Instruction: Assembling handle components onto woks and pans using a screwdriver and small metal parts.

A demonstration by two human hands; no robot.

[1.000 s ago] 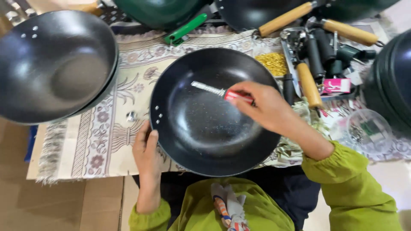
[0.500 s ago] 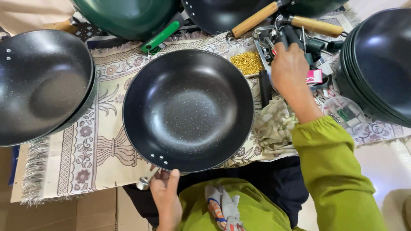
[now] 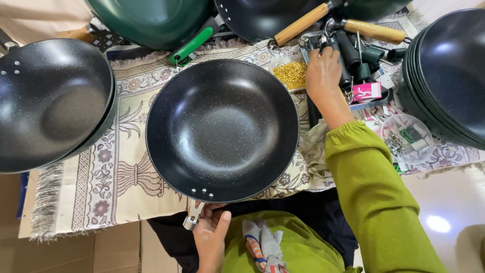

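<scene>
So compared to a moment ago, the big black speckled pan (image 3: 222, 130) sits pretty much where it was, in the middle of the patterned cloth (image 3: 116, 177), but the screwdriver-looking tool that the right hand (image 3: 323, 76) had inside it a second back is gone from the pan. That hand is now up at the tray of black handles (image 3: 353, 55), fingers curled down among them right beside the little dish of gold screws (image 3: 290, 75). Can't tell if it's actually gripping anything in there. The left hand (image 3: 209, 240) has moved from the pan's left side to the near edge, and it's loosely closed around the metal handle bracket (image 3: 194, 215) sticking out under the rim with its three rivets. Hands are well apart. Another black pan (image 3: 50, 101) sits to the left, and a stack of dark pans (image 3: 449, 71) on the right.
</scene>
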